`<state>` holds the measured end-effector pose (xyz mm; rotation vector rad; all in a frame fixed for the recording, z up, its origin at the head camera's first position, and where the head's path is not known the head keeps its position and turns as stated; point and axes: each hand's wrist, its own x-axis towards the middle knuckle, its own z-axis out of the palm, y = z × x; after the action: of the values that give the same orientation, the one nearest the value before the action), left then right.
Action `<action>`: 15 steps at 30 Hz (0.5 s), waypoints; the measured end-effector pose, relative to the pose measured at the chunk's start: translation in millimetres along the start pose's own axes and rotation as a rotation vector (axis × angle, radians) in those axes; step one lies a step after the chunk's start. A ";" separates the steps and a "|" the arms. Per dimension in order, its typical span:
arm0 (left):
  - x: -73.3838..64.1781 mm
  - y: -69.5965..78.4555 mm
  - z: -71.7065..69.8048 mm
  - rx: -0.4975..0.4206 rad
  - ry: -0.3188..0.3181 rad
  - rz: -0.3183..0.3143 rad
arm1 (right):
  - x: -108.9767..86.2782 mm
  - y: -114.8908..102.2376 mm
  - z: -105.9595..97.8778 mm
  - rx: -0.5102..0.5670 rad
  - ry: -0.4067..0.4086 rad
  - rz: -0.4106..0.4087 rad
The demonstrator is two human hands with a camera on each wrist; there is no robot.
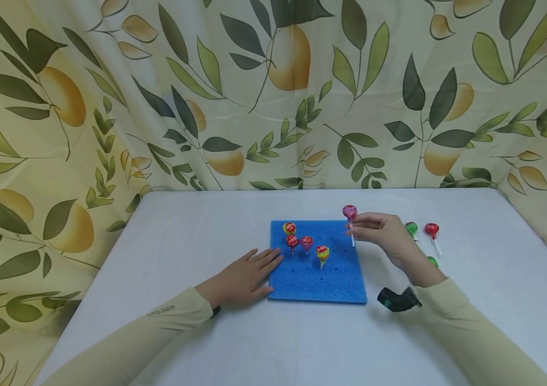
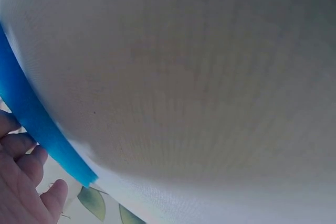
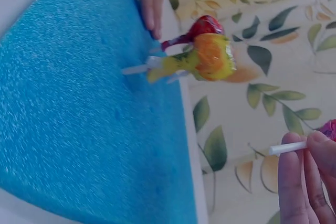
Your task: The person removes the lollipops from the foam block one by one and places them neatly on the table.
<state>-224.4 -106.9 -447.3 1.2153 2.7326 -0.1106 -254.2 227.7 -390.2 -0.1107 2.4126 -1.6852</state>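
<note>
My right hand (image 1: 383,234) pinches a pink-purple lollipop (image 1: 350,212) upright over the far right corner of a blue foam board (image 1: 312,284). In the right wrist view its white stick (image 3: 287,148) pokes out below the thumb and fingers, apart from the foam. My left hand (image 1: 246,276) lies with straight fingers along the board's left edge, fingertips on the foam. Several lollipops stand in the board: a yellow-red one (image 1: 289,229) at the back, a red one (image 1: 292,242), a pinkish-red one (image 1: 306,243) and a yellow one (image 1: 322,253) nearer the middle.
Right of the board, partly behind my right hand, lie a green lollipop (image 1: 411,229), a red lollipop (image 1: 431,230) and another green one (image 1: 432,261). The white table (image 1: 196,225) ends at a leaf-patterned curtain (image 1: 263,134). Small holes dot the foam.
</note>
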 end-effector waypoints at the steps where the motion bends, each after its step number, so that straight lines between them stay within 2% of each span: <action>1: 0.0 0.0 0.1 -0.004 0.001 0.001 | -2.0 -0.7 -2.4 -0.010 0.001 -0.005; 9: -0.5 0.6 1.4 0.000 0.005 0.006 | -19.5 -3.6 -21.9 -0.087 0.012 0.003; 15: -0.7 0.4 1.7 -0.007 0.003 0.000 | -30.3 -1.2 -36.5 -0.084 0.016 -0.002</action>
<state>-223.4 -107.4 -448.9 1.2145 2.7336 -0.0996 -232.0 266.2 -373.3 -0.1120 2.4956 -1.5918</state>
